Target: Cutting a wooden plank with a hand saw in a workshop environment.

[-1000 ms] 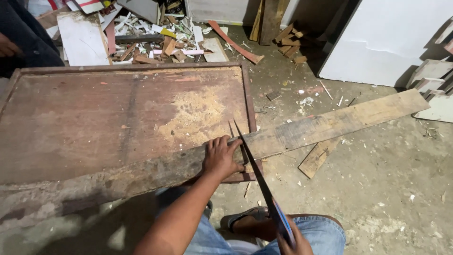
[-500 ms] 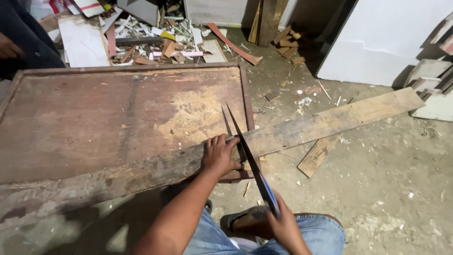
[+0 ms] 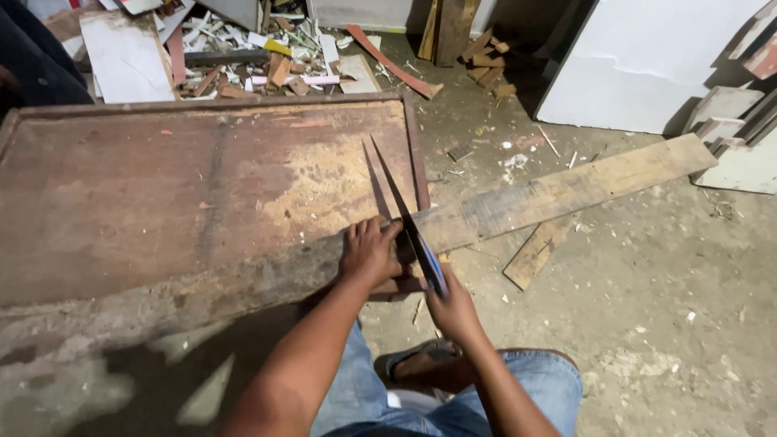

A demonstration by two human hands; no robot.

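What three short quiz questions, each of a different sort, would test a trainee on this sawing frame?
1. True or false: the left hand lies flat on the long plank.
2. Which hand holds the handsaw? A) left hand B) right hand C) both
3. Fill in: the long plank lies across the corner of a wide, worn brown ____.

Key
1. True: it presses on the plank just left of the blade.
2. B: the right hand's fingers grip the handle, and the blade points away over the plank.
3. Board: a flat framed panel on the floor.
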